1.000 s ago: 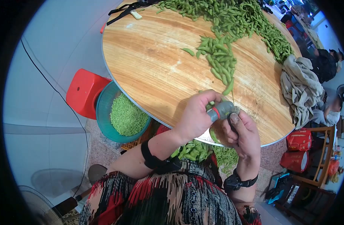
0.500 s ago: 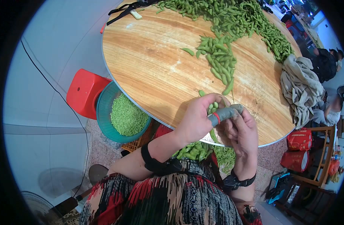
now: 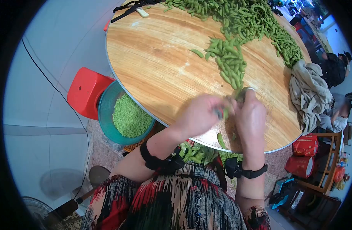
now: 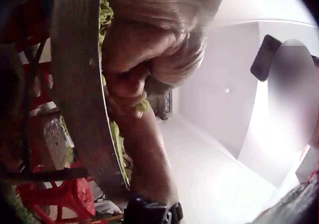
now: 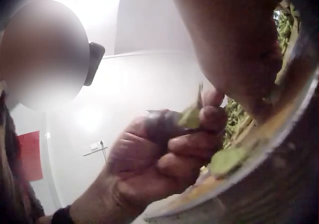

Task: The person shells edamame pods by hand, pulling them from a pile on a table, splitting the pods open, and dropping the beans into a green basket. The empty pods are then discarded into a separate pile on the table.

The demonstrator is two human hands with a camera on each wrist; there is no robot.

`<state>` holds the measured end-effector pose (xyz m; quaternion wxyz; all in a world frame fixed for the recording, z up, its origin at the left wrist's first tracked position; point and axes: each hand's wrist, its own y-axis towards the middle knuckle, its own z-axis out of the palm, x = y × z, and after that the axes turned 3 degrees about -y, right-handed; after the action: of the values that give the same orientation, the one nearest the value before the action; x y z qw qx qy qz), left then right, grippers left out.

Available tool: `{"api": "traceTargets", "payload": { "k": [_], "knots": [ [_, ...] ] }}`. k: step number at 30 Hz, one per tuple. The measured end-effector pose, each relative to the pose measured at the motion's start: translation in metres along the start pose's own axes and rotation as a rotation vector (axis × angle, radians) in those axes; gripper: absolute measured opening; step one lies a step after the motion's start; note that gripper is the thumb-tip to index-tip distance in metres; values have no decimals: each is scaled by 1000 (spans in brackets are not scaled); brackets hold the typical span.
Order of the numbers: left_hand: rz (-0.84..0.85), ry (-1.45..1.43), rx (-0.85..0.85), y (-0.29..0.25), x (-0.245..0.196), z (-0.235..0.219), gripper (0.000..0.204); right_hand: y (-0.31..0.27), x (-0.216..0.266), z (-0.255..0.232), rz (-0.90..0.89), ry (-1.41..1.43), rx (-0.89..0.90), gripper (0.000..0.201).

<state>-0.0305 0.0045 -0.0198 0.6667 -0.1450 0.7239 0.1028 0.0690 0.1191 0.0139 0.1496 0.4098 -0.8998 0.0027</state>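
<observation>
Over the near edge of the round wooden table (image 3: 153, 61), my left hand (image 3: 199, 117) is blurred in the head view. The right wrist view shows it pinching a green soybean pod (image 5: 191, 117), with a grey cover (image 5: 160, 125) on one digit. My right hand (image 3: 251, 119) reaches farther over the table, its fingertips right at the near end of a small row of soybean pods (image 3: 230, 63). Whether it grips one I cannot tell. A single loose pod (image 3: 221, 140) lies by the table edge below the hands.
A large heap of pods (image 3: 252, 23) covers the far side. Left of the table, a teal basin (image 3: 106, 122) holds shelled beans (image 3: 130, 117) beside a red stool (image 3: 86, 94). A crumpled grey cloth (image 3: 310, 90) hangs over the right edge. More green pods (image 3: 199, 153) lie below the table edge.
The hands were together around a pod with beans showing. My right hand has since moved away and forward to the row of pods; my left has shifted slightly left.
</observation>
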Motion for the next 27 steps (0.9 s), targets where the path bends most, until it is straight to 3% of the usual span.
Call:
{"api": "traceTargets", "payload": {
  "k": [1, 3, 4, 6, 8, 9, 10, 14, 17, 19, 20, 23, 25, 27],
  "knots": [
    [2, 0, 0, -5, -5, 1, 27, 1, -3, 8, -11, -36, 5, 24],
    [-42, 72, 199, -17, -18, 2, 32, -2, -15, 13, -28, 40, -63, 23],
    [-45, 69, 197, -18, -14, 3, 32, -5, -23, 16, -45, 118, -124, 23],
    [-122, -401, -14, -15, -7, 5, 32, -12, -33, 17, -145, 231, -193, 20],
    [-128, -373, -45, -13, -21, 5, 31, -24, -30, -1, 227, 1343, 318, 17],
    [-168, -655, -39, -13, -24, 8, 27, -31, -30, -11, 247, 1511, 503, 16],
    [-208, -940, -34, -12, -26, 11, 23, -36, -27, -15, 246, 1511, 500, 16],
    [-137, -1005, -3, -7, -14, 16, 12, -47, -18, -20, 158, 1463, 571, 22],
    [-56, -916, -50, -7, -12, 16, 5, -51, -19, -19, 109, 1460, 531, 24],
    [-46, -634, -162, -7, -17, 19, 9, -52, -20, -16, 116, 1524, 555, 23],
    [-46, -632, -163, -6, -15, 21, 9, -52, -19, -16, 114, 1525, 555, 23],
    [78, -409, -223, -5, -9, 29, 13, -52, -18, -16, 182, 1477, 556, 21],
    [232, -94, -391, -7, -12, 34, 17, -52, -18, -16, 229, 1461, 545, 19],
    [218, -168, -321, -6, -15, 34, 17, -52, -22, -16, 212, 1559, 583, 18]
  ]
}}
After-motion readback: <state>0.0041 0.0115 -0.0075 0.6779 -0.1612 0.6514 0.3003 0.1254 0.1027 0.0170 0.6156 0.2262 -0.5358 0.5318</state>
